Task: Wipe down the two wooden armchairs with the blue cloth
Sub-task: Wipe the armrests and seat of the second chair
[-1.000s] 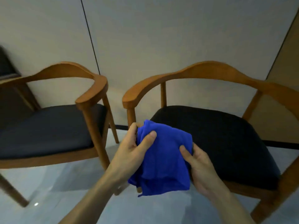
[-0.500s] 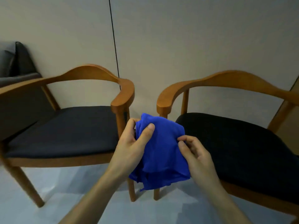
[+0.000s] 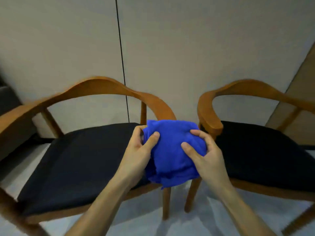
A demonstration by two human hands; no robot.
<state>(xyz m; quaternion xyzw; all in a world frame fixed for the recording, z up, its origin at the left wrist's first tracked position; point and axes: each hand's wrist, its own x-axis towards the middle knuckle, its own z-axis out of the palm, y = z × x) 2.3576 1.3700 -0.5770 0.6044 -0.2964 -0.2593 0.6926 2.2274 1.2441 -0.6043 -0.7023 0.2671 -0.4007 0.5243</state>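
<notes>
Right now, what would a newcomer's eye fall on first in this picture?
First the bright blue cloth, bunched at centre in the grip of the left hand and the right hand. Behind it stand two wooden armchairs with black seats, the left armchair and the right armchair, against a pale wall.

- The blue cloth (image 3: 172,150) was bunched into a rounded, creased wad, held up between the two chairs with its loose edges hanging below.
- The left armchair (image 3: 95,86) stood upright: curved orange-brown wooden back-and-arm rail, black seat cushion, wooden legs on the floor.
- The right armchair (image 3: 245,86) matched it, standing just beside it with a narrow gap between, its near arm end close to the cloth.
</notes>
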